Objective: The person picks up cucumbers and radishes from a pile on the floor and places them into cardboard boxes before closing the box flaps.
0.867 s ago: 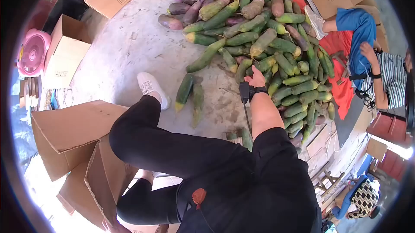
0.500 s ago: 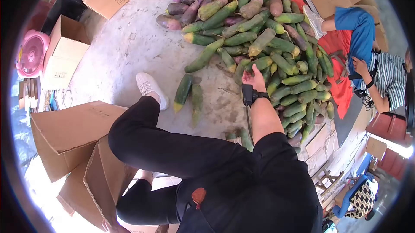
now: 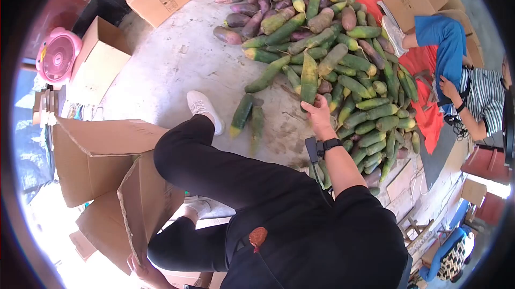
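My right hand point(image 3: 317, 111), with a black strap and small device at the wrist, is closed round the lower end of a green radish point(image 3: 309, 77). That radish points upward with its yellowish tip away from me, over the near side of a big heap of green radishes point(image 3: 354, 85). At the lower left, my left hand point(image 3: 142, 268) grips the edge of an open cardboard box point(image 3: 112, 139) beside my legs; some of its fingers are hidden. Two radishes point(image 3: 241, 115) lie apart on the floor near my white shoe point(image 3: 204, 109).
Purplish radishes point(image 3: 252, 21) lie at the heap's far left. Other cardboard boxes point(image 3: 102, 64) and a pink fan point(image 3: 58, 56) stand at the left. A person in a striped top point(image 3: 477, 96) sits at the right beside a red sheet point(image 3: 429, 123). Another person point(image 3: 448, 257) is at lower right.
My right hand has taken hold of a radish and lifted it from the heap's near side. My left hand has come into view at the box. The whole view has shifted slightly.
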{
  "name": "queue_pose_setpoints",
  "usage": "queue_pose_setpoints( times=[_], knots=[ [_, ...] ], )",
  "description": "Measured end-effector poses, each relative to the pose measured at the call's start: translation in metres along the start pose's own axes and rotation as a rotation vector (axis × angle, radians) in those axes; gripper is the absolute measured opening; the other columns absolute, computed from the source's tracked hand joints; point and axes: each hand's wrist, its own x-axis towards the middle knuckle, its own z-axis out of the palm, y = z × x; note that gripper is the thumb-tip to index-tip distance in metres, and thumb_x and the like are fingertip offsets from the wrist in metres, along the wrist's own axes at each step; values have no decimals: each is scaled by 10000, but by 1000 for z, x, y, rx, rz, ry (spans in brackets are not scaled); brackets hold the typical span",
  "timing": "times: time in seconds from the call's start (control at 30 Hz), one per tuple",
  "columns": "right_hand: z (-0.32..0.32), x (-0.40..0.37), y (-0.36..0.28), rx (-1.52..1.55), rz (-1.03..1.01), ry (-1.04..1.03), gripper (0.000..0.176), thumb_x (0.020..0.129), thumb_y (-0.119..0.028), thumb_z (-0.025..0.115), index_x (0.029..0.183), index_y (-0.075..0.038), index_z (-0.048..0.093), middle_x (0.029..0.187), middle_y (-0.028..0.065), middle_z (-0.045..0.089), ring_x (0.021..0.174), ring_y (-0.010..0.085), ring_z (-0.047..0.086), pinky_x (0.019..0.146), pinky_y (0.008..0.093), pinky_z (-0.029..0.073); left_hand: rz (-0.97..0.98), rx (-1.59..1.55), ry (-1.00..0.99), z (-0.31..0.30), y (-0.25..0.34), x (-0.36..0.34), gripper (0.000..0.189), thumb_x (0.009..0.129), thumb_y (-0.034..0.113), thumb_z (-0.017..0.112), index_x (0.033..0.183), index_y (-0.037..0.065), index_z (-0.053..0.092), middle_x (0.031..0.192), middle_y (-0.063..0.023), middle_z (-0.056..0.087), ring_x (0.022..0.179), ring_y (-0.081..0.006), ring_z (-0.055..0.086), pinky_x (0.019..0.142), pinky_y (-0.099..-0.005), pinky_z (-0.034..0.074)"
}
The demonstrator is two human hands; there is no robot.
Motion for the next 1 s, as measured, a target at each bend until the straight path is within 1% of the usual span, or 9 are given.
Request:
queue_pose_setpoints(
  times=[0.1,0.2,0.43,0.6,0.63,0.67,0.73,0.77,1.0],
  knots=[
    [28,-3,-27,-214,-248,-36,554,682,-39,761,1170,-49,501,956,27,590,758,100,546,633,243,463,-228,-337,-89,10,-13,-13,170,801,-22,604,970,-14,623,871,-124,575,821,-260,569,733,-371,451],
    [64,-25,-65,-292,-553,-166,520,680,-26,754,1145,-38,522,951,18,575,776,100,542,669,244,480,-261,-385,-65,11,-5,-11,125,803,-12,601,923,-10,636,847,-122,585,802,-259,550,709,-377,436],
    [166,-102,-130,-131,-610,-677,514,739,41,690,1207,-21,487,1024,34,576,877,103,555,769,249,479,-305,-396,-31,-5,18,-1,106,772,-2,614,875,17,629,821,-131,583,788,-309,562,702,-371,440],
    [244,-195,-179,-148,-730,-984,541,700,73,692,1197,6,490,1112,77,567,948,138,580,765,267,519,-279,-315,-24,-12,13,-3,108,768,-1,614,870,28,632,825,-115,591,794,-305,569,706,-374,445],
    [260,-212,-180,-59,-832,-1046,527,704,62,706,1190,6,513,1119,72,585,937,138,597,777,275,513,-277,-293,-37,-12,15,-1,109,769,-2,611,871,30,632,826,-114,593,796,-305,570,705,-376,446],
    [279,-228,-177,116,-715,-1183,501,695,38,730,1157,-12,541,1078,56,591,922,130,597,776,269,513,-230,-293,-25,-6,8,-5,109,776,-3,607,877,29,632,829,-118,588,793,-303,571,700,-377,444],
    [310,-261,-176,41,-1304,-911,475,631,-84,804,1047,-51,578,947,85,588,860,234,598,756,331,487,-183,-340,-19,5,-1,-11,109,790,-4,600,891,23,630,834,-125,578,785,-299,571,690,-376,442],
    [326,-275,-172,80,-1419,-839,459,586,-101,815,979,-67,579,921,111,570,864,311,564,757,387,460,-195,-369,-23,7,-2,-11,108,798,-4,596,898,19,629,836,-130,572,780,-296,571,685,-375,440],
    [312,-256,-141,93,-1274,-818,303,656,-60,733,921,-80,587,862,91,566,838,285,561,740,386,465,-185,-363,-58,9,-7,-12,116,826,12,569,928,-7,621,841,-122,562,789,-264,557,689,-368,432]
  ],
)
